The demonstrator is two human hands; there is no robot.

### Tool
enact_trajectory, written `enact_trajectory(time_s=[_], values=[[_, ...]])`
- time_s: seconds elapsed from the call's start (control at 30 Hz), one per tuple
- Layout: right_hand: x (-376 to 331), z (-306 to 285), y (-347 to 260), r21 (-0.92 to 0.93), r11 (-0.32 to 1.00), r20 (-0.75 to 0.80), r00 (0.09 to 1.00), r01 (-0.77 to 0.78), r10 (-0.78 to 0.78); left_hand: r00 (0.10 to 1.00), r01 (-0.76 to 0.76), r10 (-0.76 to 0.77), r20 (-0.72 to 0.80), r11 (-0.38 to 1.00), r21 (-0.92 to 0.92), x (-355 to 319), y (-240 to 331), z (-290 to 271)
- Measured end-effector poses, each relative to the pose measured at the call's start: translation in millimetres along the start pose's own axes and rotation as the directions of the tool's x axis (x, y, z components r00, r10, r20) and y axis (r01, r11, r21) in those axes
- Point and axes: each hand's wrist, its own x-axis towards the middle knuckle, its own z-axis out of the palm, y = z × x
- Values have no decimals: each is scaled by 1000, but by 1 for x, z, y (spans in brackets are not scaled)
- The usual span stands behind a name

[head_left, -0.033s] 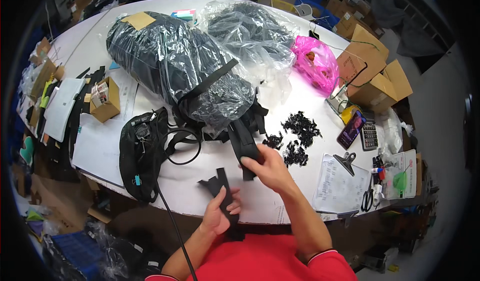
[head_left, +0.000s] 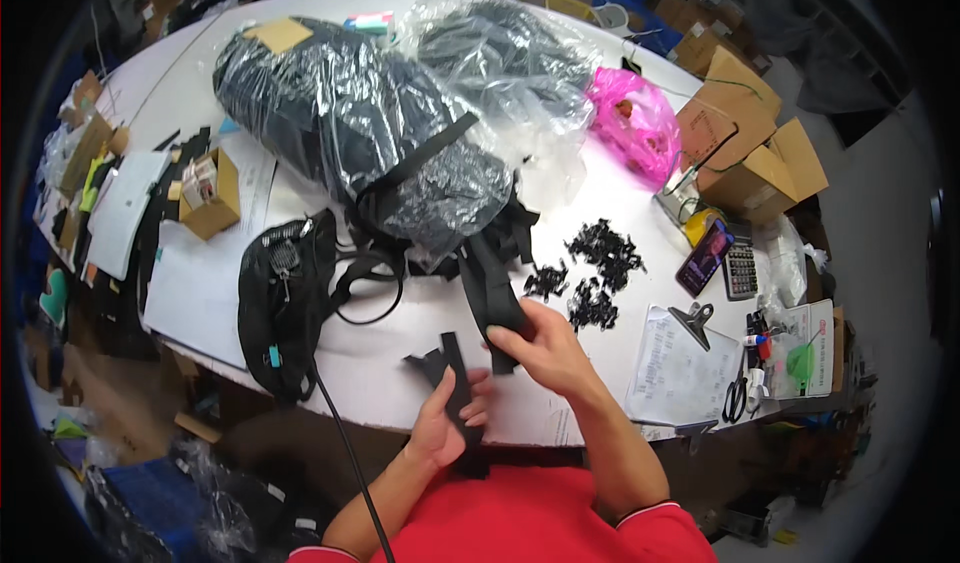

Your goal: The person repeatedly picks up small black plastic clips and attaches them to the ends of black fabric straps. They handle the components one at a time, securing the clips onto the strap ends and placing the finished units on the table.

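My left hand [head_left: 447, 425] is closed around a short length of black webbing strap [head_left: 457, 373] near the front edge of the table. A second dark end of strap sticks out to its upper left. Higher up and to the right, my right hand [head_left: 550, 351] pinches a wide black strap [head_left: 486, 281] between thumb and fingers. That strap runs up to a heap of black straps at the lower end of a plastic-wrapped dark bundle [head_left: 330, 113]. Several small black plastic clips [head_left: 603, 253] lie in loose piles right of the strap.
Left of my hands lies a black mesh pouch [head_left: 285, 303] with a cord. To the right are a clipboard [head_left: 680, 373], scissors [head_left: 736, 398], a phone [head_left: 704, 258] and a calculator [head_left: 741, 268]. Farther back sit a pink plastic bag [head_left: 640, 138] and an open cardboard box [head_left: 765, 178].
My right hand and the strap end in it have shifted slightly down and to the right. My left hand keeps its hold, with its strap a little farther right.
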Motion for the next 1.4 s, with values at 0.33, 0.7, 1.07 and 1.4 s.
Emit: enact_trajectory(time_s=[0.33, 0.7, 1.07, 1.4], values=[[-169, -3, 77, -41, 946, 78, 943, -322, 325, 992, -22, 4, 125, 990, 141, 31, -32, 17], [-159, 0, 99, 98, 936, 8, 941, -338, 338, 996, -56, 35, 86, 967, 249, 22, -25, 10], [-106, -38, 10, -673, 739, -237, 933, 43, -270, 995, -63, 36, 96, 954, 295, 4, -12, 13], [-128, 6, 22, 5, 992, 40, 992, -124, 123, 954, 59, -44, 297, 998, -39, 7, -36, 15]])
